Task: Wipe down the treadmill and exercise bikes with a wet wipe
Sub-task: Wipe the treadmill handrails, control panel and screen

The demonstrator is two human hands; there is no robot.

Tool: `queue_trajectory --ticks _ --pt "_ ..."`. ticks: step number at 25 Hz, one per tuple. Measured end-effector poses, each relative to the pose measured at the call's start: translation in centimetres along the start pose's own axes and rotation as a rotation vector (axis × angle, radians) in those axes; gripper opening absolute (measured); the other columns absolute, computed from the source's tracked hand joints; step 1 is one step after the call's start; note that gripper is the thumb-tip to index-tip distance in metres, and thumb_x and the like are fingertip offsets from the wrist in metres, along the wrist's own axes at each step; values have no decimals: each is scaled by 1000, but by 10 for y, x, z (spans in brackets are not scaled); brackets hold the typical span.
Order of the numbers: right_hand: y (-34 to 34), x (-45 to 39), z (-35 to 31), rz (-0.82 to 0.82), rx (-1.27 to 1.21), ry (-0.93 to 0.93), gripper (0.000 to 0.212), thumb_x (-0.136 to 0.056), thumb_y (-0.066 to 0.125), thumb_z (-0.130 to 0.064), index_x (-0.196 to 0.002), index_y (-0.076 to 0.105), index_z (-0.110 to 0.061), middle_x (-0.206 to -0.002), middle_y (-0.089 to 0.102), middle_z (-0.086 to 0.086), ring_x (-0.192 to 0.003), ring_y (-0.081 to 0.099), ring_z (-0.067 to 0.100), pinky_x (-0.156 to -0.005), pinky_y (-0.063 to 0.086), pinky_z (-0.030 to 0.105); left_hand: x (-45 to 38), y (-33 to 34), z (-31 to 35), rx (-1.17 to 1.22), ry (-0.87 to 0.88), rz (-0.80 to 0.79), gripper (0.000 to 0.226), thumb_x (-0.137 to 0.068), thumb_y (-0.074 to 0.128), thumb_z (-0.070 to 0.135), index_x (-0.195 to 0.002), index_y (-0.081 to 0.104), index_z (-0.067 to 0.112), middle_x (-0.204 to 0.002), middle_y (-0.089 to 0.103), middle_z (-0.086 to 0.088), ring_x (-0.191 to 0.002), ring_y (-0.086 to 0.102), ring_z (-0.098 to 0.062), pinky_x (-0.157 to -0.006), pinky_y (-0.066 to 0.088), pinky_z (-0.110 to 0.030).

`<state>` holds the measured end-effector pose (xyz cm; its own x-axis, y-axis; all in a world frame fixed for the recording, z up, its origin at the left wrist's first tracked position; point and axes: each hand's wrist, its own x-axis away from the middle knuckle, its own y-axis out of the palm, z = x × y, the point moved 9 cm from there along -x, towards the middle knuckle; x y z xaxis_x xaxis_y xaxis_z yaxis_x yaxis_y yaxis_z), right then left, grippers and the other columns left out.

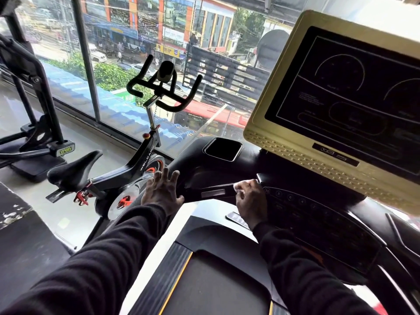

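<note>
A: Logging. I am working the treadmill (227, 169) console step. My right hand (250, 198) is curling its fingers (243, 186) round a white wet wipe (238, 187), pressing it on the black ledge just left of the keypad (318, 214).

B: Left hand?

A: My left hand (162, 192) is lying flat, fingers spread, bracing on the console's left wing, holding nothing.

B: Next?

A: My judgement: dragging the wipe across the keypad, then up to the gold-framed screen (345, 87). The exercise bike (127, 164) beside is still awaiting wiping.

B: Legible text?

A: "WELCARE" on the bike frame; "iron" on the left machine (66, 151); keypad digits unclear.
</note>
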<state>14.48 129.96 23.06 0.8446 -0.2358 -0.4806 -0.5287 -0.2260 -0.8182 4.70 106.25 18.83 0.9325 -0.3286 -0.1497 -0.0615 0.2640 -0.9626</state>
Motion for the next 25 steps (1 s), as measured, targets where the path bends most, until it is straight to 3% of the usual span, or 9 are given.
queue_trajectory --ticks 4,10,12,15,18,22,25 --pt "0 2 -8 -36 121 -83 13 -72 66 -7 -79 66 -18 -79 59 3 -79 58 27 -73 50 36 2 -4 3 -16 11 15 77 -79 62 57 -143 29 29 -140 28 -5 -130 34 -28 -107 34 -43" --pt "-12 -19 9 59 300 40 7 -84 64 -10 -80 70 -11 -79 57 7 -79 54 29 -71 46 39 2 -5 3 -13 8 21 77 -79 63 56 -142 30 29 -140 29 -5 -131 34 -29 -107 35 -43" --pt "0 -17 0 11 257 -51 12 -87 60 -8 -83 71 -9 -84 61 7 -78 58 28 -74 48 36 1 -4 2 -10 3 13 77 -79 63 57 -143 29 29 -141 29 -5 -132 33 -29 -108 34 -44" --pt "9 -16 -5 -97 281 -197 26 -90 49 -16 -99 73 -10 -96 70 7 -89 64 28 -90 48 37 3 -5 3 -19 4 26 77 -78 63 57 -142 30 29 -140 29 -4 -130 34 -28 -107 35 -44" --pt "12 -28 11 -269 402 -17 29 -95 44 -25 -103 69 -12 -104 68 10 -100 61 30 -101 41 39 3 -7 3 -11 4 35 76 -78 64 56 -142 31 29 -139 30 -4 -129 35 -28 -106 35 -43" --pt "26 -21 -22 -324 318 -183 35 -98 37 -26 -108 67 -14 -109 68 6 -106 60 27 -99 40 36 3 -8 4 -1 5 33 75 -78 63 56 -141 32 30 -139 30 -4 -129 35 -28 -107 35 -44" --pt "15 -30 -7 -296 340 -61 36 -101 37 -29 -102 69 -13 -107 70 8 -103 62 28 -94 41 35 3 -9 3 6 -1 34 74 -78 64 55 -140 33 30 -137 31 -4 -129 35 -28 -107 35 -44"
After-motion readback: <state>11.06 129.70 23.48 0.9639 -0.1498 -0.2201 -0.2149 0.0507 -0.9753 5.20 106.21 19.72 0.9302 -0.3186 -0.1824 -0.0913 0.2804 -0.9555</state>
